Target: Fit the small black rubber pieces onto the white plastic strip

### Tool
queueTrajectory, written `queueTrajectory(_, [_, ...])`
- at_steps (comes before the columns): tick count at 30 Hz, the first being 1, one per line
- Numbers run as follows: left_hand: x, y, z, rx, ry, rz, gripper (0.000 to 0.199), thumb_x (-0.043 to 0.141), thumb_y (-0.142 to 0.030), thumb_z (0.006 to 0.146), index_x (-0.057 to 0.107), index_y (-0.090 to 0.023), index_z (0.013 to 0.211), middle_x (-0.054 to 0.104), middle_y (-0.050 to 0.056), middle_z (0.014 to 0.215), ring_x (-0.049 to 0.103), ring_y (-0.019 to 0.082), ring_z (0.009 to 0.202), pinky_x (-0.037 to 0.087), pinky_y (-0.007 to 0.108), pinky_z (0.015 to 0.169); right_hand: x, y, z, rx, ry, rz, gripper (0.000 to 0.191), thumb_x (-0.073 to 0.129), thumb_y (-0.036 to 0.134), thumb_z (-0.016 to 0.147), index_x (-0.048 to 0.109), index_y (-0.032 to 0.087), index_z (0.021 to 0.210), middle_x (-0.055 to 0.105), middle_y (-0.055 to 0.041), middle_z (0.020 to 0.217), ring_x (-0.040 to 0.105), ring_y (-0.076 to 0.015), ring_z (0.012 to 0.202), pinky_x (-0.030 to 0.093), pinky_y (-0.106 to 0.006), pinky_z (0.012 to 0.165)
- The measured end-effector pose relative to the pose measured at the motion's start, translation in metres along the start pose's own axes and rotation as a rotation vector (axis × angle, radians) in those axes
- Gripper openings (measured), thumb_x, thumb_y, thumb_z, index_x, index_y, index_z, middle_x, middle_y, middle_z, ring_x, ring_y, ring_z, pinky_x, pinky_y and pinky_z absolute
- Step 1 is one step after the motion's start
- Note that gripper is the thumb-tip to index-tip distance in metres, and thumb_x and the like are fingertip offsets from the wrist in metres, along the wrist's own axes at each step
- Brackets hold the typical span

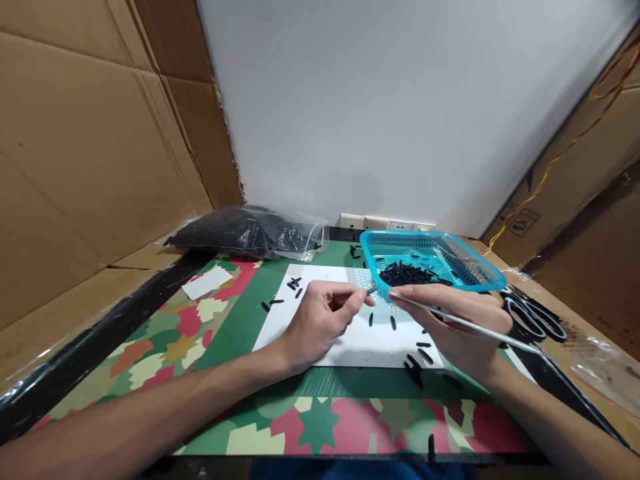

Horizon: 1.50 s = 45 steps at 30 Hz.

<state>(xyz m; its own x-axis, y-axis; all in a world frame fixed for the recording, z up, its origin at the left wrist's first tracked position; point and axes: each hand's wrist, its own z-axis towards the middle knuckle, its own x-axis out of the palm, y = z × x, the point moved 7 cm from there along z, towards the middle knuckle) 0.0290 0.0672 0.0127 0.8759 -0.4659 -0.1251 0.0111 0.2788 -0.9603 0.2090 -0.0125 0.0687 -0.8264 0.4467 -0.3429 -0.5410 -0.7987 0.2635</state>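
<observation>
Above the white sheet, my left hand is closed, pinching a small dark elongated piece between thumb and forefinger. My right hand is wrapped around a thin whitish rod, held like a pen. The rod's tip is close to the dark piece; whether they touch, I cannot tell. Just behind both hands stands a blue plastic basket with a heap of black elongated pieces in it. More such black pieces lie scattered on the sheet and around it.
A clear bag full of black material lies at the back left, near a white card. Black-handled scissors rest at the right beside the basket. Cardboard walls in both sides; wall sockets sit behind.
</observation>
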Motion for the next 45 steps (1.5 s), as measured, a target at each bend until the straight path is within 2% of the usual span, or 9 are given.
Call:
queueTrajectory(7, [0.002, -0.01, -0.002, 0.085, -0.001, 0.063, 0.038, 0.069, -0.042, 0.1, 0.086, -0.009, 0.091, 0.044, -0.005, 0.054, 0.034, 0.007, 0.051, 0.025, 0.021, 0.047, 0.009, -0.012, -0.003, 0.172, 0.151, 0.173, 0.015, 0.07, 0.012, 0.097, 0.072, 0.023, 0.108, 0.084, -0.0055, 0.109, 0.083, -0.0223, 0.098, 0.067, -0.033, 0.083])
queueTrajectory(12, [-0.002, -0.005, -0.001, 0.102, -0.055, 0.116, 0.034, 0.076, -0.044, 0.095, 0.088, -0.012, 0.098, 0.055, -0.001, 0.063, 0.035, 0.009, 0.056, 0.026, 0.023, 0.05, 0.01, -0.021, -0.009, 0.255, 0.212, 0.329, 0.008, 0.054, 0.025, 0.103, 0.056, 0.024, 0.095, 0.078, -0.0096, 0.119, 0.076, -0.027, 0.108, 0.061, -0.043, 0.09])
queueTrajectory(16, [0.0, -0.005, -0.001, 0.098, -0.039, 0.114, 0.033, 0.077, -0.043, 0.094, 0.087, -0.012, 0.096, 0.058, 0.0, 0.064, 0.037, 0.009, 0.056, 0.028, 0.023, 0.05, 0.019, -0.026, -0.013, 0.232, 0.307, 0.258, 0.018, 0.045, 0.025, 0.11, 0.058, 0.025, 0.122, 0.072, -0.0047, 0.102, 0.071, -0.0202, 0.092, 0.059, -0.035, 0.081])
queueTrajectory(19, [0.004, -0.008, -0.004, 0.089, -0.007, 0.085, 0.03, 0.076, -0.039, 0.093, 0.085, -0.01, 0.098, 0.054, -0.002, 0.061, 0.038, 0.009, 0.056, 0.029, 0.022, 0.051, 0.028, -0.029, -0.015, 0.23, 0.364, 0.204, 0.03, 0.048, 0.023, 0.112, 0.049, 0.027, 0.141, 0.066, 0.0, 0.094, 0.065, -0.0147, 0.077, 0.055, -0.026, 0.068])
queueTrajectory(24, [0.014, -0.014, -0.01, 0.051, 0.073, 0.08, 0.033, 0.071, -0.04, 0.098, 0.083, -0.01, 0.095, 0.06, 0.001, 0.068, 0.041, 0.01, 0.059, 0.031, 0.023, 0.052, 0.031, -0.016, -0.01, 0.078, 0.422, 0.115, 0.01, 0.052, 0.016, 0.111, 0.059, 0.022, 0.114, 0.062, -0.0008, 0.09, 0.059, -0.0143, 0.078, 0.049, -0.025, 0.069])
queueTrajectory(30, [0.013, -0.02, -0.014, 0.102, 0.035, 0.148, 0.03, 0.071, -0.036, 0.098, 0.089, -0.012, 0.099, 0.061, 0.001, 0.062, 0.039, 0.01, 0.057, 0.029, 0.024, 0.05, 0.029, -0.013, -0.006, 0.134, 0.436, 0.108, 0.015, 0.052, 0.014, 0.11, 0.058, 0.021, 0.098, 0.057, 0.0018, 0.082, 0.052, -0.0127, 0.07, 0.042, -0.024, 0.063])
queueTrajectory(36, [0.012, -0.022, -0.012, 0.096, 0.019, 0.146, 0.031, 0.071, -0.038, 0.096, 0.086, -0.01, 0.095, 0.06, 0.001, 0.062, 0.04, 0.01, 0.057, 0.032, 0.023, 0.051, 0.029, -0.01, -0.006, 0.124, 0.417, 0.099, 0.013, 0.054, 0.015, 0.109, 0.059, 0.021, 0.099, 0.058, 0.0018, 0.081, 0.05, -0.0127, 0.067, 0.041, -0.025, 0.061])
queueTrajectory(40, [0.015, -0.023, -0.011, 0.06, 0.089, 0.097, 0.035, 0.064, -0.042, 0.101, 0.077, -0.013, 0.086, 0.055, -0.002, 0.064, 0.042, 0.01, 0.058, 0.034, 0.021, 0.052, 0.032, -0.009, -0.008, 0.097, 0.417, 0.101, 0.013, 0.054, 0.014, 0.11, 0.06, 0.021, 0.101, 0.06, 0.0011, 0.083, 0.051, -0.0129, 0.068, 0.042, -0.025, 0.062])
queueTrajectory(45, [0.022, -0.013, -0.014, -0.097, 0.212, -0.098, 0.043, 0.064, -0.055, 0.102, 0.066, -0.017, 0.083, 0.038, -0.008, 0.054, 0.031, 0.007, 0.047, 0.026, 0.019, 0.044, 0.03, -0.007, -0.008, 0.044, 0.38, 0.114, 0.012, 0.054, 0.013, 0.11, 0.061, 0.021, 0.104, 0.059, 0.0005, 0.083, 0.053, -0.0141, 0.071, 0.042, -0.026, 0.064])
